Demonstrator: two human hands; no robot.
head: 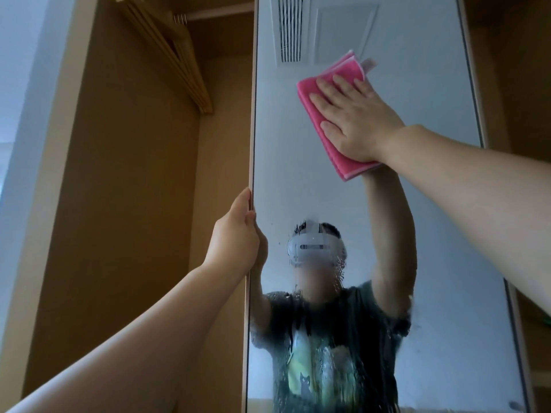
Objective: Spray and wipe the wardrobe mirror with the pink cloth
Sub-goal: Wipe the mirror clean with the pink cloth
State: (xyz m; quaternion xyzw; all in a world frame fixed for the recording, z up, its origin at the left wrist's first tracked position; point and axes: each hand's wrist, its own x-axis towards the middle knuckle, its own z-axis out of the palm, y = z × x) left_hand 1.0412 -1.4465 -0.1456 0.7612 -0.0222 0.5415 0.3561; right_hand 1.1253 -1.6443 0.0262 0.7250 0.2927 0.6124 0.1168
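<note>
The tall wardrobe mirror (298, 186) fills the middle of the view, on an open door. A folded pink cloth (310, 93) lies flat against the upper part of the glass. My right hand (354, 120) presses on it with straight, spread fingers. My left hand (238, 234) grips the mirror door's left edge at mid height, fingers curled round it. Spray droplets and wet streaks cover the lower glass (337, 347), over my reflection. No spray bottle is in view.
Left of the door the open wooden wardrobe (125, 204) shows several wooden hangers (167, 52) on a rail at the top. More wooden wardrobe panel (518, 84) stands right of the mirror. A pale wall (18, 84) runs down the far left.
</note>
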